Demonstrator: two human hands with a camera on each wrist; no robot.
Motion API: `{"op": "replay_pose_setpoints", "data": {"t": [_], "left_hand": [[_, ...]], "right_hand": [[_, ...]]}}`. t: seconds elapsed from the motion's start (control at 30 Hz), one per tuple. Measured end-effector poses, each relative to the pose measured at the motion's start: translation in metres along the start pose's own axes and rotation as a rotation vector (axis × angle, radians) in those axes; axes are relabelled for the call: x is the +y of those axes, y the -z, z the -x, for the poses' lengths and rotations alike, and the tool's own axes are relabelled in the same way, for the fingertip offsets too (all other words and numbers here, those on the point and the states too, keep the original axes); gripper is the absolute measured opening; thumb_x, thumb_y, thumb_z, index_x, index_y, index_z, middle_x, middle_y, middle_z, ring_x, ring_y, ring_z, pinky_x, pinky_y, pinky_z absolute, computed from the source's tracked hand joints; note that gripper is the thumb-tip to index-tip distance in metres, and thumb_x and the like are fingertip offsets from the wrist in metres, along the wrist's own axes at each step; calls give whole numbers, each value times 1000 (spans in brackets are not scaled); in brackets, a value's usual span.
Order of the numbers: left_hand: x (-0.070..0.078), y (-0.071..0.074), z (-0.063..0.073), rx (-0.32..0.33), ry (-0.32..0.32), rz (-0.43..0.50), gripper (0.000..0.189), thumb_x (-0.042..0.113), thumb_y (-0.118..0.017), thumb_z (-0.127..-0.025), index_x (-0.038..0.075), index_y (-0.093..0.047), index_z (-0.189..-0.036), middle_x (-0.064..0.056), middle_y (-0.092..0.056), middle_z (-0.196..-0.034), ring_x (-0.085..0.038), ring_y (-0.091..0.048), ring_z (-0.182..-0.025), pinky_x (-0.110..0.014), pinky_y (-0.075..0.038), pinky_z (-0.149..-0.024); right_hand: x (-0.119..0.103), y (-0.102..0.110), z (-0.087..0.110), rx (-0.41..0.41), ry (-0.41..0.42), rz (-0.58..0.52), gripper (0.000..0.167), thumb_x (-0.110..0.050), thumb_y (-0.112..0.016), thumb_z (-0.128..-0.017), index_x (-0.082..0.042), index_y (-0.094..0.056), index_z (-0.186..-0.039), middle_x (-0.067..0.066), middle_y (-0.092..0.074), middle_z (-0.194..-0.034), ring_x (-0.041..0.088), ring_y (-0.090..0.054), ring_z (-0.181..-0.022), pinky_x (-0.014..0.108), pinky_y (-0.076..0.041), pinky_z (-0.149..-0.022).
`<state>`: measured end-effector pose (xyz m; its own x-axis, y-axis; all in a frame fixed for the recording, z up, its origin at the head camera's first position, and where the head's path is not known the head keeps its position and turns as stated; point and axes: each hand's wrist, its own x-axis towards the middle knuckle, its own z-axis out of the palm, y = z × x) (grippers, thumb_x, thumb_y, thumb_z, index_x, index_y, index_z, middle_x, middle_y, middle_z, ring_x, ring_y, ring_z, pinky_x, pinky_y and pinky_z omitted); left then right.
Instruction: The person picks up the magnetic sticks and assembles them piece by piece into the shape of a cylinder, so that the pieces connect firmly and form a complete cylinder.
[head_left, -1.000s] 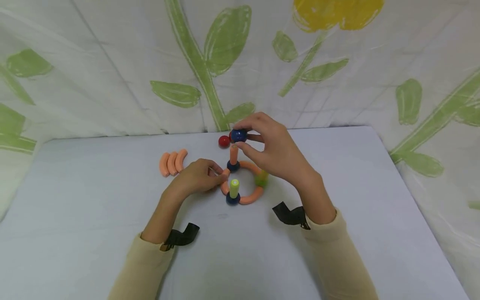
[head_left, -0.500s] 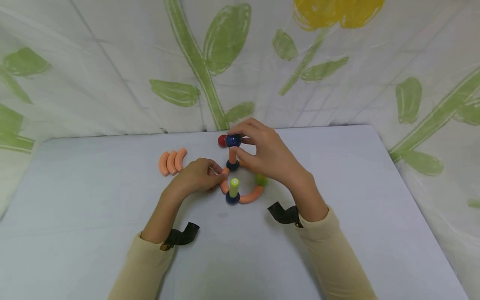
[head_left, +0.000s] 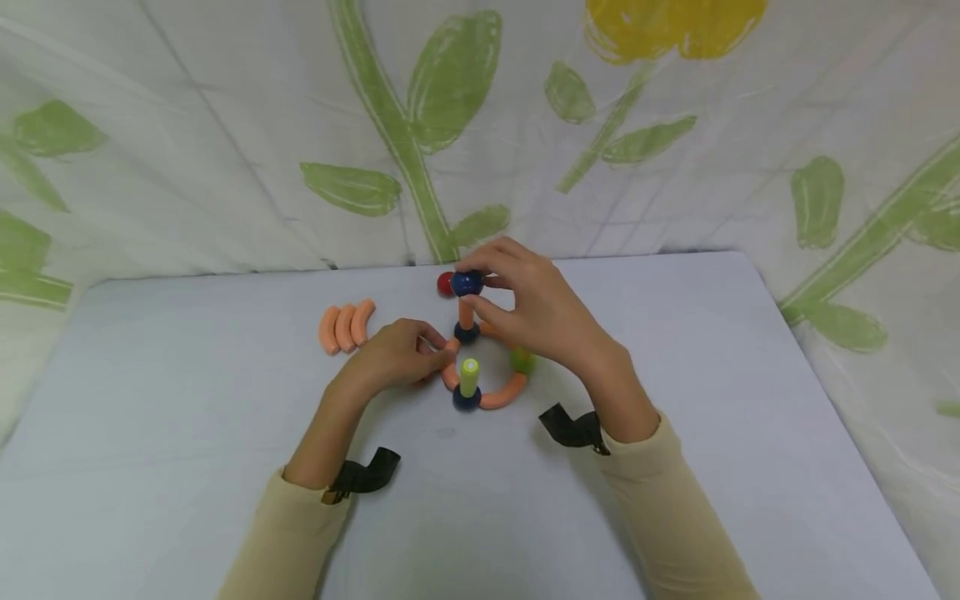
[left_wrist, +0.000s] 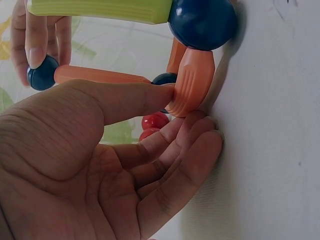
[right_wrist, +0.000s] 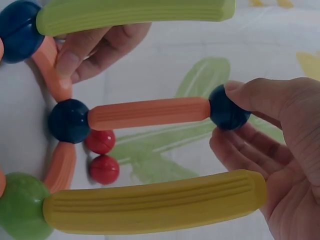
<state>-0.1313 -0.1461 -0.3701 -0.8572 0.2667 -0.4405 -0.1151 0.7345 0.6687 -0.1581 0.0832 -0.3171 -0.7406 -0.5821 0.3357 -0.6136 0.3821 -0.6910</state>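
A ring of curved orange rods (head_left: 504, 393) joined by blue balls and a green ball (right_wrist: 24, 207) lies on the table. With thumb and fingers my left hand (head_left: 397, 354) pinches the orange rod (left_wrist: 192, 82) on the ring's left side. My right hand (head_left: 551, 308) holds a blue ball (right_wrist: 229, 107) between thumb and fingertips, right at the top end of an upright orange rod (right_wrist: 150, 113). That rod stands on the ring's far blue ball (right_wrist: 69, 121). A light green rod (head_left: 468, 379) rises from the near blue ball, and a yellow rod (right_wrist: 155, 205) from the green ball.
Three loose curved orange rods (head_left: 345, 327) lie side by side left of the ring. Behind it sit two red balls (right_wrist: 104, 169), close to the table's back edge. A white cloth with painted leaves (head_left: 457, 79) hangs beyond the table.
My right hand has moved slightly left and down, bringing the blue ball onto the top of the upright orange rod. My left hand keeps its place on the ring.
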Motion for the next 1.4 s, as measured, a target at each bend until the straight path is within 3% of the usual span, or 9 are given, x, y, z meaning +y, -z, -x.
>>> {"op": "replay_pose_setpoints", "data": {"t": [0.3,0.83,1.07,1.27,1.4], "left_hand": [[-1,-2,-2,1,2,-8,36,36,-67,-101,5,-72,-118,-1,-64,-71,-12,-60,-65,-27,-48,-65],[-1,-1,0,12,3,-4,36,38,-68,-101,6,-73,-117,0,-62,-67,-12,-57,-63,-28,-46,-64],[2,-2,1,34,12,-35,35,37,-67,-101,5,-73,-116,-1,-62,-69,-14,-58,-64,-27,-47,-64],[6,-6,2,82,35,-63,37,39,-68,-101,5,-74,-115,-1,-64,-77,-15,-60,-71,-27,-47,-64],[9,-9,3,118,41,-75,37,38,-70,-100,5,-75,-114,-2,-67,-82,-15,-61,-75,-26,-47,-66]], "right_hand": [[-1,2,2,-12,2,17,31,-8,-74,-98,-10,-71,-129,5,-67,-128,18,-67,-122,33,-58,-103],[-3,8,2,40,39,32,29,-16,-74,-100,-8,-71,-128,4,-70,-128,17,-67,-120,34,-56,-106],[1,19,2,76,-15,-38,32,-14,-72,-102,-6,-69,-132,7,-69,-130,19,-69,-120,33,-57,-106],[25,37,-3,121,-88,-103,29,-15,-64,-106,-5,-68,-134,9,-69,-131,19,-69,-119,37,-59,-103],[38,43,-8,100,-146,-110,31,-16,-63,-107,-4,-66,-135,13,-68,-134,22,-67,-122,42,-57,-105]]}}
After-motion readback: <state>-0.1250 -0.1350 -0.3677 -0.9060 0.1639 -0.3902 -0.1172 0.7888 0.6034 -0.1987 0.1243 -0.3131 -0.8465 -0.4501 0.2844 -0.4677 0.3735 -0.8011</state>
